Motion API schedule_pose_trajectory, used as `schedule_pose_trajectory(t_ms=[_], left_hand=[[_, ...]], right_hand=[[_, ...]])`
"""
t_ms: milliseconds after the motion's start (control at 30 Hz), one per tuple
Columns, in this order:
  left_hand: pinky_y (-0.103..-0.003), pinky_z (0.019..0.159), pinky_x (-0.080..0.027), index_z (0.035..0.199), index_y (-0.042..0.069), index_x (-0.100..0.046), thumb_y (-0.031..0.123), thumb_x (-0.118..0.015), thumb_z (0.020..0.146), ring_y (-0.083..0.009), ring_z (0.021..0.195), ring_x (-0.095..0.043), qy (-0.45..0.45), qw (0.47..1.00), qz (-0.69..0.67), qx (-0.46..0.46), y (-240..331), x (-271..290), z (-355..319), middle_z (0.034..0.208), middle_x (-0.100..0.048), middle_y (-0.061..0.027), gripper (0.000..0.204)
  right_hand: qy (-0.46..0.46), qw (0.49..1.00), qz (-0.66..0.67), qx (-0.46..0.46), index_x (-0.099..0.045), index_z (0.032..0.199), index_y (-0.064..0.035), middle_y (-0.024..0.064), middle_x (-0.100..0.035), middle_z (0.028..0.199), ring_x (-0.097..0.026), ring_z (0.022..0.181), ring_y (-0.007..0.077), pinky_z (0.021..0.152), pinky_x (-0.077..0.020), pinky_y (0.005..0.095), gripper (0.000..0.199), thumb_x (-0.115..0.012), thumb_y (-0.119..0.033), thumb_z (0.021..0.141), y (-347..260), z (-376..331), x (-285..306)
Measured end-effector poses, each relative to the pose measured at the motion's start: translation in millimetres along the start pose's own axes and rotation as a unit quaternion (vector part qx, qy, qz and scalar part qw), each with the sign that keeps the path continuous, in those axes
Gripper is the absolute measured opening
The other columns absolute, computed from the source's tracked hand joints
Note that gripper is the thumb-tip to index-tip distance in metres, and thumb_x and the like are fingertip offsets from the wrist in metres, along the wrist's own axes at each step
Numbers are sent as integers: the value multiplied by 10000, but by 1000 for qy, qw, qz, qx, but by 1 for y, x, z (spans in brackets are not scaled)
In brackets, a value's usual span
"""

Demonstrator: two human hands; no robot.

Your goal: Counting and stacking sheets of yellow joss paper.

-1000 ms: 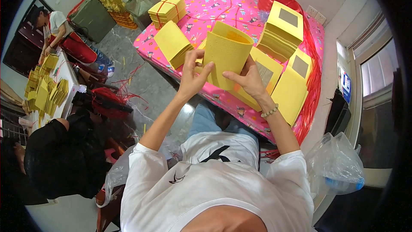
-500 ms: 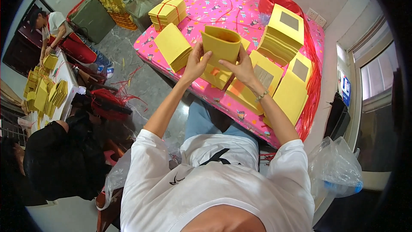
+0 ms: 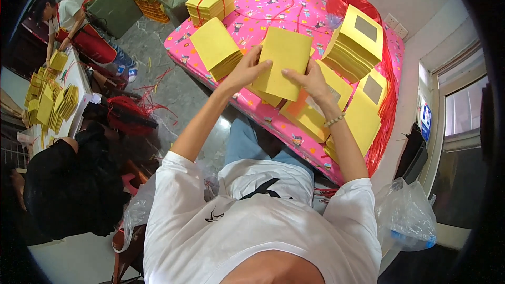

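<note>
Both hands hold a yellow paper pouch above the near part of the bed, its flat front turned up. My left hand grips its left edge with the thumb on the front. On the right edge, my right hand is closed the same way. Part of a yellow stack shows beneath the pouch, mostly hidden. Close to my left hand lies another yellow stack. Beside my right hand is a yellow stack with a grey panel, partly covered by my wrist.
A pink patterned bed carries a stack tied with red cord, a tall yellow stack and a coil of red strips. At left, a person works at a white table with yellow pieces. Plastic bags hang at right.
The pouch was bowed open at its top; now it is flattened and tilted, its front facing up. My hands have shifted slightly to the right with it.
</note>
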State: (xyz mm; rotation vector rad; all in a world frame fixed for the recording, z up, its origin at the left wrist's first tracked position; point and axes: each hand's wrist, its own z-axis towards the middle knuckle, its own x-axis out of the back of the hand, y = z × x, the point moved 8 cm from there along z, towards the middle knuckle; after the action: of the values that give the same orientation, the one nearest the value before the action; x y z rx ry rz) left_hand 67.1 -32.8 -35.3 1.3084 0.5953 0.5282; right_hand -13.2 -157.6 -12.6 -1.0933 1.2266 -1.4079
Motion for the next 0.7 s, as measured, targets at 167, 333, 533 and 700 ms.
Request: schedule_pose_trajectory(t_ms=[167,333,533,700], left_hand=[[-293,922,-405,1280,-13,-389,147,-496,916,-151,1080,-516,-23,996,35,83,34,-21,-10,1185,-533,-96,412],[-293,929,-400,1303,-3,-383,144,-461,925,-154,1083,-521,-13,991,30,131,28,-22,-11,1193,-531,-94,414],[-294,937,-396,1315,4,-365,161,-458,934,-155,1094,-516,-8,993,26,119,28,-26,-9,1203,-526,-91,423],[-298,942,-392,1316,17,-338,194,-459,950,-147,1103,-499,9,996,28,87,40,-36,-16,1206,-516,-87,424]], right_hand=[[-24,997,45,-65,-506,1177,6,91,-613,1071,-585,967,142,862,-463,284,479,-715,-181,788,-11,-11,3],[-28,992,80,-91,-507,1166,24,90,-607,1074,-583,969,146,861,-461,286,484,-714,-204,793,-1,-13,3],[-30,990,89,-105,-497,1178,26,90,-606,1073,-583,968,148,855,-467,287,502,-719,-198,788,-2,-16,5],[-22,996,68,-54,-489,1192,-1,80,-604,1074,-583,957,141,849,-470,284,503,-721,-185,786,-18,-18,3]])
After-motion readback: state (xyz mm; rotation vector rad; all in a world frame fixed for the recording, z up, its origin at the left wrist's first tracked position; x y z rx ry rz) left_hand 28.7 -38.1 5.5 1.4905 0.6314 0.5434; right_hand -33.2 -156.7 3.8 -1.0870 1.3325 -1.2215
